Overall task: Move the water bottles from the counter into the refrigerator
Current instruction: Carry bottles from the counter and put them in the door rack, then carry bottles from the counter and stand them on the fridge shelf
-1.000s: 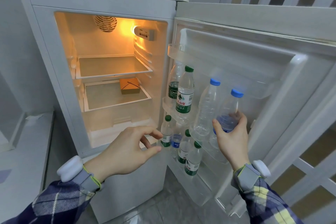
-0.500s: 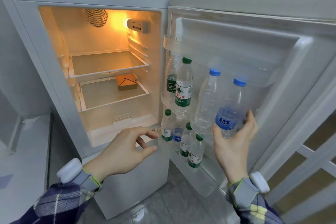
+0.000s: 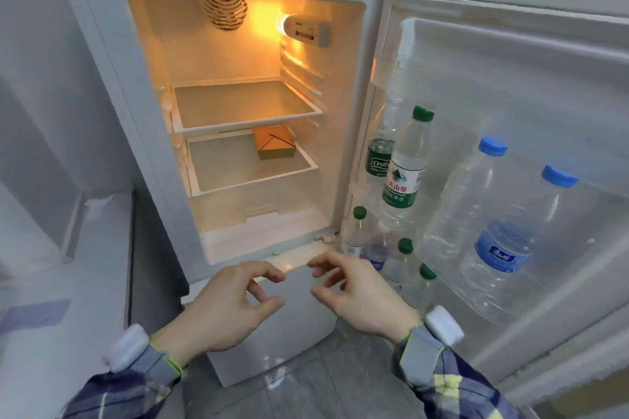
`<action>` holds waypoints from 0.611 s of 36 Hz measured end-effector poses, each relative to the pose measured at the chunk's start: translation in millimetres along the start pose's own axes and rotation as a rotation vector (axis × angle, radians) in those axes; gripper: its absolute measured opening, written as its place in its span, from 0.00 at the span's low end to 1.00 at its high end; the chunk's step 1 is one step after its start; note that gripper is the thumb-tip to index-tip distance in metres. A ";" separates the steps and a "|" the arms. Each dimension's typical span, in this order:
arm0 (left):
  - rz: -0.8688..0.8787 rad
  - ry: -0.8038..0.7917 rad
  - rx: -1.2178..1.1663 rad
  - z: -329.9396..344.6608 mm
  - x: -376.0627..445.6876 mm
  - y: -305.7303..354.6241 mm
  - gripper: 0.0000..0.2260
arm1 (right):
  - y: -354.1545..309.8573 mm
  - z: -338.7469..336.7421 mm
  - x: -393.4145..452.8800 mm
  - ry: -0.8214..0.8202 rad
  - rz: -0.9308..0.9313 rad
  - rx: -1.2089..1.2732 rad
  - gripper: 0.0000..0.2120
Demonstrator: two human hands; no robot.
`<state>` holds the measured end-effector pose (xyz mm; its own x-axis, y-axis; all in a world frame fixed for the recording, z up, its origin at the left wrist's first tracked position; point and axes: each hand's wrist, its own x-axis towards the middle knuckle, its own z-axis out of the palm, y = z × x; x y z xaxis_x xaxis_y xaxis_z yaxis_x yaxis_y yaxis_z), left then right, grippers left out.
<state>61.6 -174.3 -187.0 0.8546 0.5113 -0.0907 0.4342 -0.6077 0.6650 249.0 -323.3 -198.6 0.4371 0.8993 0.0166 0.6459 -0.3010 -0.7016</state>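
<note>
The small white refrigerator point(image 3: 102, 85) stands open, its door point(image 3: 510, 44) swung to the right. In the door's middle rack stand a blue-capped bottle with a blue label point(image 3: 503, 241), a second blue-capped bottle point(image 3: 466, 204) and two green-labelled bottles point(image 3: 403, 173). Several small green-capped bottles point(image 3: 405, 262) sit in the lower rack. My left hand point(image 3: 224, 309) and my right hand point(image 3: 360, 292) hover side by side in front of the fridge's bottom edge, both empty with fingers loosely curled and apart.
Inside the lit compartment are two glass shelves point(image 3: 245, 105); a brown cardboard box point(image 3: 274, 143) sits on the lower one. A pale low ledge point(image 3: 51, 282) runs along the left. Grey floor tiles point(image 3: 306, 395) lie below the fridge.
My right hand let go of the blue-labelled bottle, now standing in the door rack, and drew back left and down beside my left hand. The view has moved closer to the fridge.
</note>
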 end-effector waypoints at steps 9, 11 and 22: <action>-0.286 0.130 -0.061 -20.0 -36.0 -63.5 0.11 | -35.2 58.4 76.7 -0.299 -0.126 -0.049 0.16; -0.348 0.171 -0.069 -19.0 -47.0 -74.8 0.11 | -44.6 70.8 90.5 -0.363 -0.171 -0.047 0.15; -0.782 0.500 -0.167 18.2 -136.1 -75.9 0.10 | -89.8 142.2 122.6 -0.783 -0.538 -0.151 0.15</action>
<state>-82.4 -208.8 -238.6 0.0999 0.9623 -0.2530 0.7534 0.0929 0.6509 155.6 -140.9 -234.9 -0.4477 0.8694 -0.2089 0.7356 0.2253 -0.6389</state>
